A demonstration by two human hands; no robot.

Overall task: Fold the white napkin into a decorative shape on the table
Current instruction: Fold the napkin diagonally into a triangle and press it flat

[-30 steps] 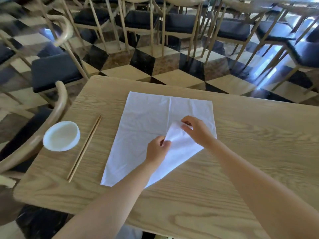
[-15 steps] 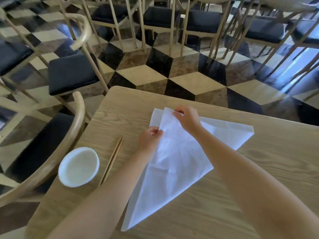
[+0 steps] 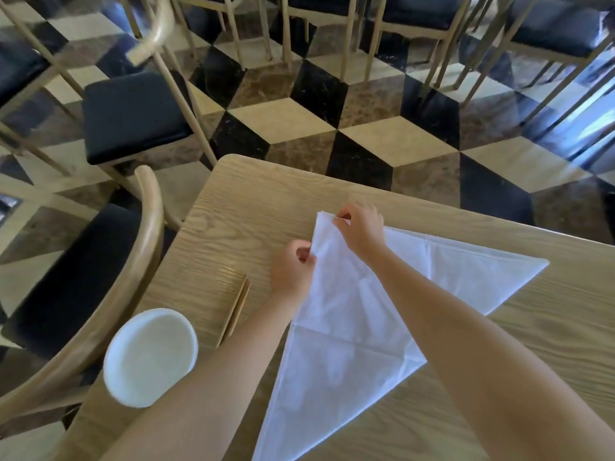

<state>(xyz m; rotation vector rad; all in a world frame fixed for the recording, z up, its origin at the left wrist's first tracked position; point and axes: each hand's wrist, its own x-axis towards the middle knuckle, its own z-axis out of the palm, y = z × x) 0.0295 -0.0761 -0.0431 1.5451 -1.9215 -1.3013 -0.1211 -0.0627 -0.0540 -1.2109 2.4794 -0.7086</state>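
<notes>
The white napkin (image 3: 349, 321) lies flat on the table (image 3: 233, 207) in front of me, folded into a triangle. One point is far from me near the table's far edge, one reaches out to my right, and one comes toward me at the near edge.

My right hand (image 3: 361, 227) is at the far point, its grip closed on the napkin's corner layers between thumb and fingertips. My left hand (image 3: 291, 269) is just below it on the left edge of the cloth, its grip narrow, pinching that edge between thumb and forefinger. Both forearms cross over the napkin's body.

To my left on the table, a pair of chopsticks (image 3: 236, 309) lies apart from the cloth, partly under my left arm. Nearer the table's left edge sits a small white bowl (image 3: 149, 354). A wooden chair (image 3: 146, 247) with a dark seat stands against that side.
</notes>
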